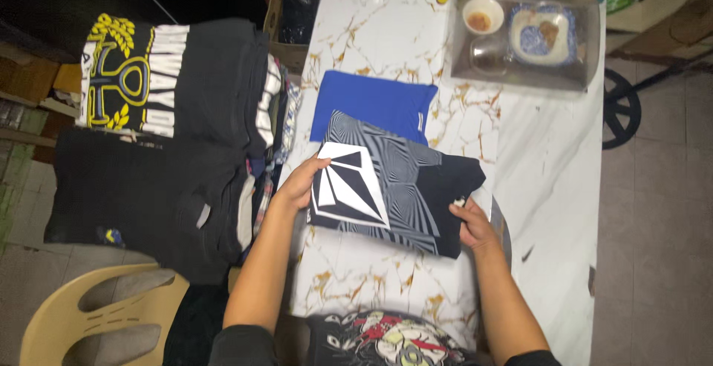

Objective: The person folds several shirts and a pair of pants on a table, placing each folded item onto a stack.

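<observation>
A folded black shirt with a white diamond print and grey swirl pattern lies on the white marble table. My left hand grips its left edge by the white print. My right hand holds its right lower corner. Just behind it lies a folded blue shirt, partly overlapped by the black one.
Left of the table sit stacks of folded dark shirts, the top one with a yellow and white print. A clear tray with a bowl and plate stands at the far end. A tan plastic chair is at bottom left.
</observation>
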